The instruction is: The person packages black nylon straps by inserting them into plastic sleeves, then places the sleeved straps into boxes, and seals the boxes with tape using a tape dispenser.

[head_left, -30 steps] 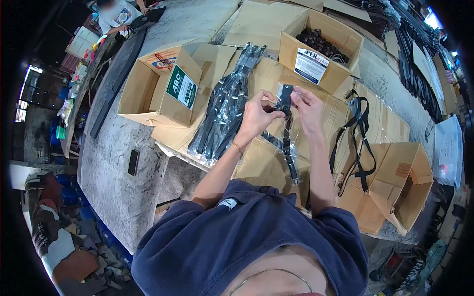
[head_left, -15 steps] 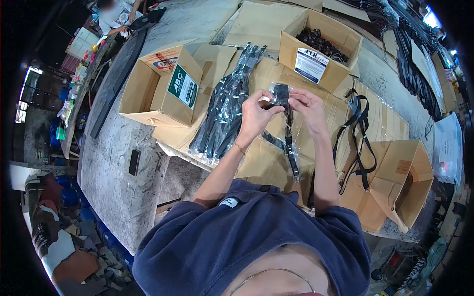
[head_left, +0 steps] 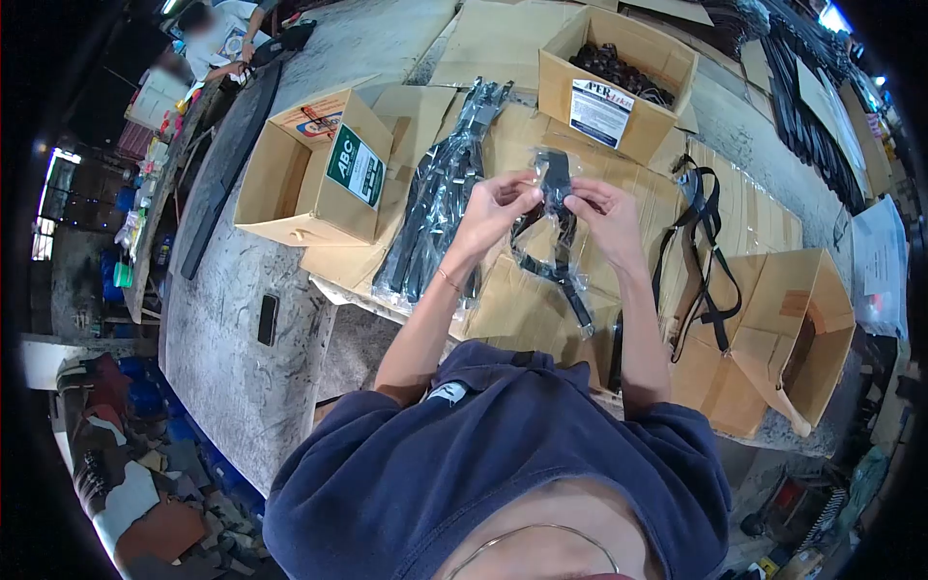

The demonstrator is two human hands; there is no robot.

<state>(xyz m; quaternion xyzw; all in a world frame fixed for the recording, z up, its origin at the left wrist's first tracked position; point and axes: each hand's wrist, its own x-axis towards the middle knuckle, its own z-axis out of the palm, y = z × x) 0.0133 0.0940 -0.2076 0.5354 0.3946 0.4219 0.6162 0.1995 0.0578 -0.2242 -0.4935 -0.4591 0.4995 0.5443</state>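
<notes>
My left hand (head_left: 495, 211) pinches the left edge of a clear plastic bag near its top, thumb against the fingers. On the opposite side, my right hand (head_left: 609, 217) grips the same bag. Inside it is a folded black strap (head_left: 556, 180), its wide end upright between my hands and its length hanging towards me over the cardboard. Left of my hands lies a pile of bagged black straps (head_left: 440, 208). A loose black strap (head_left: 713, 232) lies in loops to the right. What my fingertips cover is hidden.
An open carton of dark small parts (head_left: 619, 72) stands at the back. The ABC carton (head_left: 314, 179) is at left, another open carton (head_left: 783, 338) at right. A phone (head_left: 268, 319) lies on the grey table (head_left: 227, 377). Another person (head_left: 222, 43) sits far left.
The bagged strap's wide end now stands higher and clearer between my hands, and its lower length has spread into a loop. My hands have moved slightly apart.
</notes>
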